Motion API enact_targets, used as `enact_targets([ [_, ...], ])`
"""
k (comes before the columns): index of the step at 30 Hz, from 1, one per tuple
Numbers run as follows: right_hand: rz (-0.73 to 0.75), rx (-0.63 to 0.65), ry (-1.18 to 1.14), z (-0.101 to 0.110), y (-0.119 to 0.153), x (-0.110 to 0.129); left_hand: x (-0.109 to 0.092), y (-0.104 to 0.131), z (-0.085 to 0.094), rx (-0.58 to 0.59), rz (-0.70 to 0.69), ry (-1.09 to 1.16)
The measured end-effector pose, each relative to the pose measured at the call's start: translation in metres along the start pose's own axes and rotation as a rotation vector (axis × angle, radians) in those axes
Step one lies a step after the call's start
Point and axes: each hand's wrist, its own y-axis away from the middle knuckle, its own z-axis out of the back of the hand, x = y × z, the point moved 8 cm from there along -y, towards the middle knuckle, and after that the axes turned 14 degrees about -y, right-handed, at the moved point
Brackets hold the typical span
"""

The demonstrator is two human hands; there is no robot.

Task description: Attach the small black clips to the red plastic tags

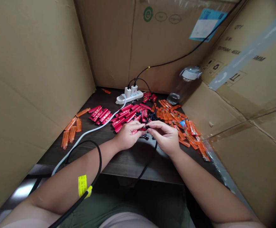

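Left hand [128, 135] and right hand [166, 136] pinch a black part [145, 127], likely light, stiff, best gripped by its edges.

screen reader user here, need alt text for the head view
A person's left hand and right hand hold a small dark part over a table. Red pieces lie beyond, with orange pieces on both sides, a white power strip, a clear bottle and cardboard walls.
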Motion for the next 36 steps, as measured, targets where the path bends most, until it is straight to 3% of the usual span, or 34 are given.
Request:
enact_targets([
  [10, 0.006, 0.02, -0.06, -0.001, -0.001, 0.002, 0.003, 0.001, -0.003, 0.016, 0.027, 0.041],
  [22, 0.11, 0.062, -0.08, -0.003, 0.0, 0.006, -0.01, 0.0, -0.002, 0.046, -0.062, 0.062],
  [32, 0.043, 0.088, -0.125, -0.009, -0.001, 0.005, -0.007, 0.0, -0.004, 0.102, 0.028, 0.117],
  [36, 0.021, 0.12, -0.124, -0.01, -0.001, 0.001, 0.002, 0.002, -0.012, 0.135, 0.146, 0.254],
])
